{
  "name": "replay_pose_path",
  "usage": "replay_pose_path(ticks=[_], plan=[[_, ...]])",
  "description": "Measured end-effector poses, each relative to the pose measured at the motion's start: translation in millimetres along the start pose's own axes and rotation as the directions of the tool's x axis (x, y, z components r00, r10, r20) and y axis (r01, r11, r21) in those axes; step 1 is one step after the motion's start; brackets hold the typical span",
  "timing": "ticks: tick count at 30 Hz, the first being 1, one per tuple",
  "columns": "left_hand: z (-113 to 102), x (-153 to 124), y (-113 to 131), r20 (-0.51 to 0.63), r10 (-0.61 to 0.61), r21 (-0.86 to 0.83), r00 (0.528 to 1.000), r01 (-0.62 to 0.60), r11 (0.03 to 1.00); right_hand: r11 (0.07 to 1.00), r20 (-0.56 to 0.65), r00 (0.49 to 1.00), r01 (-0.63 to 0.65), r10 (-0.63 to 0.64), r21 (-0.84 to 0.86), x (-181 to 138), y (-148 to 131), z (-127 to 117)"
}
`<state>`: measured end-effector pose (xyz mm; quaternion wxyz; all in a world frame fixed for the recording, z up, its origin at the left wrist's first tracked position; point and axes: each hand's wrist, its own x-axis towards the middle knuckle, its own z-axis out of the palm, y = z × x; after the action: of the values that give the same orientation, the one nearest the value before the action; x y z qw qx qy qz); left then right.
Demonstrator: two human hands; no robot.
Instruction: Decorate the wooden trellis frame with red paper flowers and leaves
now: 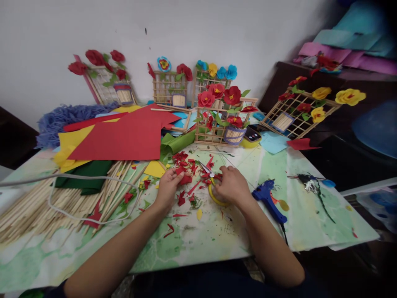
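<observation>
Pinched between the thumb and fingers of my left hand point(168, 187) is a small piece of red paper point(185, 179). My right hand point(233, 185) is closed at the yellow handles of a pair of scissors point(211, 174), whose blades point away and to the left, slightly parted. The blades are apart from the red piece in my left hand. Cut red scraps point(181, 200) and bits of green lie around and between both hands. Behind them stands a stick lattice point(201, 133) with red paper flowers point(232, 95) and a small stick pot point(235, 135).
A blue glue gun point(269, 200) lies right of my right hand. Red sheets point(124, 136), a rolled green sheet point(178, 142) and many thin sticks point(62, 211) cover the left side. A grey cable point(93, 177) loops over the sticks. More flower lattices point(300, 109) stand behind.
</observation>
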<state>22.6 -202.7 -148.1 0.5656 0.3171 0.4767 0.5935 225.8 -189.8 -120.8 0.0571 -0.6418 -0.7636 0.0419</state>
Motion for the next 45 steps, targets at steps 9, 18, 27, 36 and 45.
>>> replay_pose_path(ticks=[9,18,27,36,45], plan=[[-3.7,5.9,-6.6,-0.054,0.019,0.010,0.998,-0.019,1.000,0.997,0.062,0.998,-0.016,0.012,0.071,-6.0,-6.6,2.6],[-0.6,4.3,-0.3,-0.100,0.022,-0.132,0.995,-0.035,0.991,0.530,-0.001,0.979,-0.108,0.202,0.841,13.6,5.5,11.3],[-3.1,7.1,-0.9,-0.099,0.028,-0.146,0.995,-0.042,0.988,0.585,0.003,0.994,0.063,-0.111,0.809,-3.4,-16.3,3.1],[-2.9,7.6,2.3,-0.152,0.072,-0.195,0.986,-0.101,0.976,0.919,0.033,0.977,0.187,-0.211,0.347,-13.6,-29.3,0.5],[-3.4,9.5,3.3,-0.193,0.102,-0.208,0.976,-0.142,0.968,0.931,0.073,0.979,0.157,-0.191,0.328,-12.8,-28.2,-1.0]])
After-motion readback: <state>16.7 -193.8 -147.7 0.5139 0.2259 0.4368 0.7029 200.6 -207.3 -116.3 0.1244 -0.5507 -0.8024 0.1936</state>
